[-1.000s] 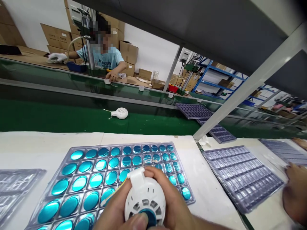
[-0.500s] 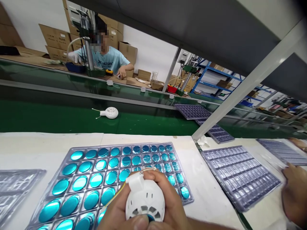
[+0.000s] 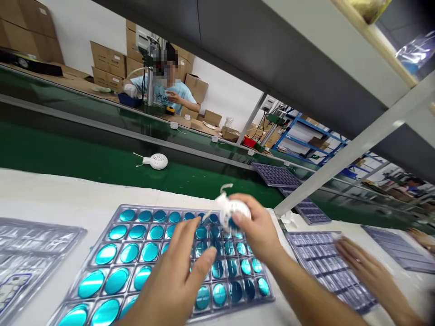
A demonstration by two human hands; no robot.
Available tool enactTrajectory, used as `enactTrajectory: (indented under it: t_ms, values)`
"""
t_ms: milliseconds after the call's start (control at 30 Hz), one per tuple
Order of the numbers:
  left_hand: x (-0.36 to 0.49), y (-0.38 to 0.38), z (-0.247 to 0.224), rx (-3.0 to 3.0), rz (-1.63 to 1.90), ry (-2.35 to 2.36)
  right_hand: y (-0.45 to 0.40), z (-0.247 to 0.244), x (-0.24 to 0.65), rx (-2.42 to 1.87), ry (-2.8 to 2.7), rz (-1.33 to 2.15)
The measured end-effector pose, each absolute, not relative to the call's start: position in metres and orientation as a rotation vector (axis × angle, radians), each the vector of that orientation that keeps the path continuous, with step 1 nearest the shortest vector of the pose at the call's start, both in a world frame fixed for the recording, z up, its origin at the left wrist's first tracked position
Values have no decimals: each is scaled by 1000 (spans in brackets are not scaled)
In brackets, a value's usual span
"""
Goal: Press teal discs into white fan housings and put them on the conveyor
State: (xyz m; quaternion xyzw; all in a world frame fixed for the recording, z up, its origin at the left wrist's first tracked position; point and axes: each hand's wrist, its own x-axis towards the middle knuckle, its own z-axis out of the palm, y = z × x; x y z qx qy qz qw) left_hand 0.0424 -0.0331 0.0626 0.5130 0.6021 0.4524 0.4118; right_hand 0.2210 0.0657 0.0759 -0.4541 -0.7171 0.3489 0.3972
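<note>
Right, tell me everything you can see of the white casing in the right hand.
The white casing is a small round shell that looks like plastic, gripped by the right hand and held over the far edge of the tray of blue discs. A blue disc shows on its face, partly hidden by the hand. A white tab juts from its left side, and a thin pale wire loops up from there. Blur hides any finer detail.
</note>
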Motion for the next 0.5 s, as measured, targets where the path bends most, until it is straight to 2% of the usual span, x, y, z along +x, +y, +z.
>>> enactTrajectory:
  t_ms: [33,67,233,367,500]
  values:
    - [39,-31,66,1283,1156,1586,92,75,223,-1265,-1885,550]
    - [36,-29,69,1293,1189,1641,118,73,224,-1308,-1901,416]
    - [19,-19,71,1437,1337,1815,197,51,227,-1354,-2140,373]
    - [14,-11,55,1858,984,1879,176,48,247,-1353,-2154,292]
    - [19,-9,33,2290,605,1664,127,49,311,-1482,-1973,186]
